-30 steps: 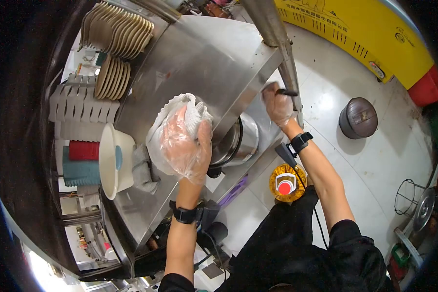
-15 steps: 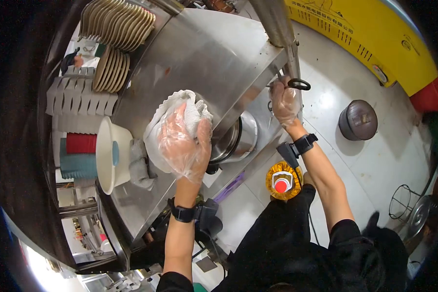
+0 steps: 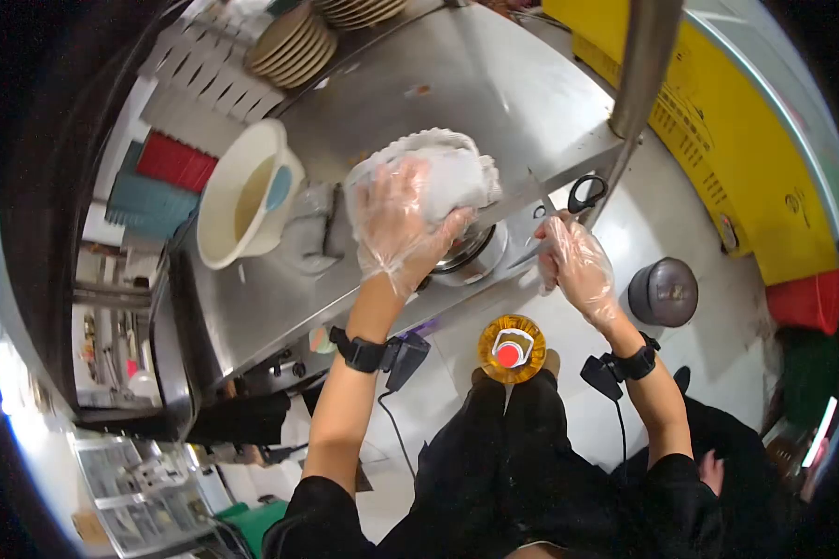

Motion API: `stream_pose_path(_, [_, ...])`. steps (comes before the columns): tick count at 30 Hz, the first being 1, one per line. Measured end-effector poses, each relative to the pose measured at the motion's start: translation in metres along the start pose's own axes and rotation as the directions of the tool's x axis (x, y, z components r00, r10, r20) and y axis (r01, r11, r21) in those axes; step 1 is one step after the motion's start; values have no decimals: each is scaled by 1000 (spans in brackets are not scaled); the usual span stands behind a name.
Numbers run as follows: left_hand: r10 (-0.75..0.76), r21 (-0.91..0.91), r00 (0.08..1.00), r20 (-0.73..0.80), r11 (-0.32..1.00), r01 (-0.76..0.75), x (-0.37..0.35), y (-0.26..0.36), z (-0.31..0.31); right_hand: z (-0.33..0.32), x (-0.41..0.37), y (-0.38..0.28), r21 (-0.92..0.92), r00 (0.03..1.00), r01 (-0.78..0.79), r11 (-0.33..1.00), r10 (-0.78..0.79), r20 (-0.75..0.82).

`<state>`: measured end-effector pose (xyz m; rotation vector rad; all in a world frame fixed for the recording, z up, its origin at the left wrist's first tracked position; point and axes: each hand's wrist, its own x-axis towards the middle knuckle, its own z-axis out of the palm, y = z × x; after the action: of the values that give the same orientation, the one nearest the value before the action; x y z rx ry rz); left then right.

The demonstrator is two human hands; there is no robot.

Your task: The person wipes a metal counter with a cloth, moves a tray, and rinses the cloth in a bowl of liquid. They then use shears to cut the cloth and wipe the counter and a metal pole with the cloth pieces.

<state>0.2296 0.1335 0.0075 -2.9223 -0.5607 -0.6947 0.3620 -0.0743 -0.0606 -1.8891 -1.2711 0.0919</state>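
Note:
My left hand (image 3: pixel 403 222), in a clear plastic glove, lies over a bunched white cloth (image 3: pixel 452 168) with its fingers spread against it. The cloth is above the steel counter; its contact with the metal is hidden. My right hand (image 3: pixel 578 265), also gloved, is by the counter's edge with its fingers curled around a thin, pointed metal tool (image 3: pixel 541 193). Most of that tool's grip is covered by the hand. Close above it a black ring handle (image 3: pixel 587 193) sticks out at the counter's edge. A steel pot (image 3: pixel 475 259) stands below, partly behind my left hand.
A cream basin (image 3: pixel 284 140) with liquid stands on the steel counter (image 3: pixel 522 88), near stacked plates (image 3: pixel 294 47). An oil bottle (image 3: pixel 511 349) is at my feet. On the floor sits a dark round container (image 3: pixel 664 292), beside a yellow cabinet (image 3: pixel 764 149). Another person's hand (image 3: pixel 713 472) shows lower right.
My view has shifted. My left hand has moved the cloth farther from the basin. My right hand has come down from the black ring handle, and the thin metal tool now shows at its fingers.

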Motion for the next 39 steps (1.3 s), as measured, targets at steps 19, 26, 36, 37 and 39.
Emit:
stream_pose_path(19, [-848,-965,476,235,-146,217,-149,-26,-113,34,36,-161,562,878,52,825,-306,368])
stream_pose_path(26, [-840,-934,449,305,-355,-30,-205,-25,-136,92,36,-234,642,723,-96,761,-390,570])
stream_pose_path(36, [-885,-951,355,302,-307,45,-252,-28,-149,117,31,-281,399,599,4,917,-322,733])
stream_pose_path(37, [-902,-964,340,265,-247,98,-252,-28,-149,132,22,-275,429,648,251,868,-480,592])
stream_pose_path(39, [-935,-975,294,200,-158,159,-252,-27,-142,162,6,-262,219,650,693,687,-727,222])
